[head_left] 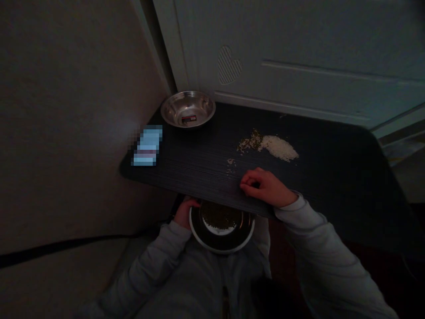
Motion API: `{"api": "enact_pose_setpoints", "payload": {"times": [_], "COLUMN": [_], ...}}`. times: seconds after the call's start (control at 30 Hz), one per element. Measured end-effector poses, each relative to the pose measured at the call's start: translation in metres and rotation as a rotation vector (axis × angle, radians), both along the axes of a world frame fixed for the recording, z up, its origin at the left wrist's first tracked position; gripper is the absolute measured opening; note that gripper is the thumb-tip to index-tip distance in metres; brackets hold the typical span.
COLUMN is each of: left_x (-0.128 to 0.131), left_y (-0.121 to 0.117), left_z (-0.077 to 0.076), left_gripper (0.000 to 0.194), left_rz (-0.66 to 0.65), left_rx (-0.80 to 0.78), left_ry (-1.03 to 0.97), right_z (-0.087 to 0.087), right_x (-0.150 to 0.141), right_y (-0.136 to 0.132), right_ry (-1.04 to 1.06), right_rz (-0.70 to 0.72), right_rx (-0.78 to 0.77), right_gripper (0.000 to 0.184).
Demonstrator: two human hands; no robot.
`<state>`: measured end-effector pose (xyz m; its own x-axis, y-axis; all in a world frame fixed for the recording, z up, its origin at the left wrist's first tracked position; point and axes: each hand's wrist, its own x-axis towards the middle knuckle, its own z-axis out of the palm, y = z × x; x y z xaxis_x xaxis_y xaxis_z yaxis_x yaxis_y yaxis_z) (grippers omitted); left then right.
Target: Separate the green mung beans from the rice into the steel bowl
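My left hand (186,214) grips the left rim of a metal bowl (222,249) held at my lap, just under the table's front edge. Dark greenish grains (221,216) lie in that bowl, with a pale patch at the near side that I cannot make out clearly. Over the front part of the table is my right hand (264,186), fingers curled in toward the thumb; whatever they hold, if anything, is hidden. Beyond it sits a pile of white rice-like grains (279,147), touching a smaller mixed heap of dark and pale grains (253,141). A few loose grains (230,163) lie left of my right hand.
The dark table (332,177) stands against a white panel with a heart relief (229,66). At its back left is a second metal bowl (188,99) with a label inside. A bright, pixelated rectangle (148,145) lies at the left edge, next to the wall.
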<state>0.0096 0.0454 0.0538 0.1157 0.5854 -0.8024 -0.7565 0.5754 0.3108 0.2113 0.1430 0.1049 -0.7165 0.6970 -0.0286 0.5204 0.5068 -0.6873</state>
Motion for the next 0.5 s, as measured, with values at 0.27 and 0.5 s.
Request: {"api": "enact_pose_setpoints", "payload": {"times": [0.27,0.5], "left_x": [-0.002,-0.001], "left_y": [-0.006,-0.006], "left_z": [-0.01,-0.009], "left_gripper": [0.023,0.023], "left_rz": [0.013,-0.009], "left_rx": [0.095,0.1], "left_ry": [-0.023,-0.041], "right_z": [0.003,0.005], "right_x": [-0.003,-0.004], "right_y": [-0.004,-0.004], "right_ry": [-0.075,-0.041], "right_rz": [0.114,0.182], "right_rx": [-0.072,-0.094], "right_gripper": [0.017,0.015]}}
